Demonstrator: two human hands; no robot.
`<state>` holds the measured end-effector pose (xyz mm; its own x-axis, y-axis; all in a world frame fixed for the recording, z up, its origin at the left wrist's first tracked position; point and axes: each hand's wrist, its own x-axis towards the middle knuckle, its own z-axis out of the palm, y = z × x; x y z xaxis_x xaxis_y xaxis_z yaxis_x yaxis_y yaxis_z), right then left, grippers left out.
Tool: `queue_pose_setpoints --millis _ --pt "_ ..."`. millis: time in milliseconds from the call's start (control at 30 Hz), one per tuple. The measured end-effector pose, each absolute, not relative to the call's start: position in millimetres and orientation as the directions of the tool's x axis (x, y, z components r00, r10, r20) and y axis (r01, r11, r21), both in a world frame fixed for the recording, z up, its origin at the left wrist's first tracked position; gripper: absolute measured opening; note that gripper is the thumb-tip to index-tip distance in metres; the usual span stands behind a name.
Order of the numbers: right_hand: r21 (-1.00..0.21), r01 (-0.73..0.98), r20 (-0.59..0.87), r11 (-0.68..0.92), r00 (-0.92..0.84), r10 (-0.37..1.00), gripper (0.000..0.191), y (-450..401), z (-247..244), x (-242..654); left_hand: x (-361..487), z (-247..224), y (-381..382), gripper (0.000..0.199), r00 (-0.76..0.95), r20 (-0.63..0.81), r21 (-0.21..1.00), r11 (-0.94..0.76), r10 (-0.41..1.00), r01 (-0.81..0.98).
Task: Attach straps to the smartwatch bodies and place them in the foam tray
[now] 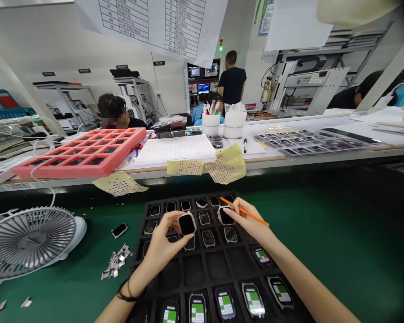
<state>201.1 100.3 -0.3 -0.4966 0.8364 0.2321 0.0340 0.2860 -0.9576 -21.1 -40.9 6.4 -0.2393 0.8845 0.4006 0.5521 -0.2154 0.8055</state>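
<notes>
My left hand (170,233) grips a smartwatch case (187,223) by its edges, its dark screen tilted up, above the black foam tray (191,271). An orange stick (252,212) lies between the fingers of my right hand (248,220). The thumb and fingers of that hand also touch another watch case (225,216) at the tray's back right; whether it is lifted from its slot I cannot tell. Several dark-screened watches fill the back rows. Along the front, several watches show lit green and white screens, such as one at the right (281,292).
On the green bench, a fan (30,242) stands at left, beside small film pieces (115,262) and a loose watch (120,230). A shelf ahead carries a pink foam tray (84,154), paper sheets (177,149) and clear trays of parts (318,142). Other people are beyond it.
</notes>
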Motion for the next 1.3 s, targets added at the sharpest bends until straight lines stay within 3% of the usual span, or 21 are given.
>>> queue_pose_setpoints --millis 100,267,467,667,933,1067,1167,1300 --pt "-0.884 0.233 0.285 0.404 -0.416 0.864 0.040 112.5 -26.9 228.1 -55.0 -6.4 -75.2 0.037 -0.268 0.341 0.745 -0.085 0.901 0.662" --pt "-0.791 0.366 0.316 0.490 -0.441 0.840 0.042 116.9 -66.2 262.2 -100.6 -42.8 -131.7 0.035 -0.323 0.176 0.626 0.148 0.930 0.766" --pt "-0.683 0.483 0.306 0.548 -0.491 0.815 0.037 115.1 -86.1 270.8 -106.0 -57.9 -160.4 0.037 -0.186 0.135 0.459 0.105 0.973 0.882" --pt "-0.601 0.435 0.396 0.670 -0.566 0.723 0.026 111.1 -89.3 271.4 -99.7 -44.1 -172.0 0.040 -0.116 0.076 0.339 0.083 0.990 0.937" --pt "-0.311 0.556 0.429 0.771 -0.641 0.636 0.030 102.0 -75.5 275.0 -61.8 -49.3 -179.3 0.043 -0.049 0.168 0.195 0.016 0.985 0.981" --pt "-0.354 0.600 0.433 0.718 -0.575 0.694 0.032 84.3 -69.8 289.9 -33.5 -56.7 -196.7 0.037 -0.079 0.233 0.242 0.021 0.969 0.970" --pt "-0.372 0.612 0.384 0.698 -0.583 0.716 0.034 73.7 -72.2 294.8 -20.6 -58.4 -200.7 0.027 -0.103 0.176 0.311 0.044 0.979 0.949" --pt "-0.370 0.655 0.336 0.659 -0.566 0.752 0.034 69.4 -72.1 289.4 -17.4 -49.4 -187.1 0.033 -0.039 0.059 0.313 0.019 0.998 0.950"
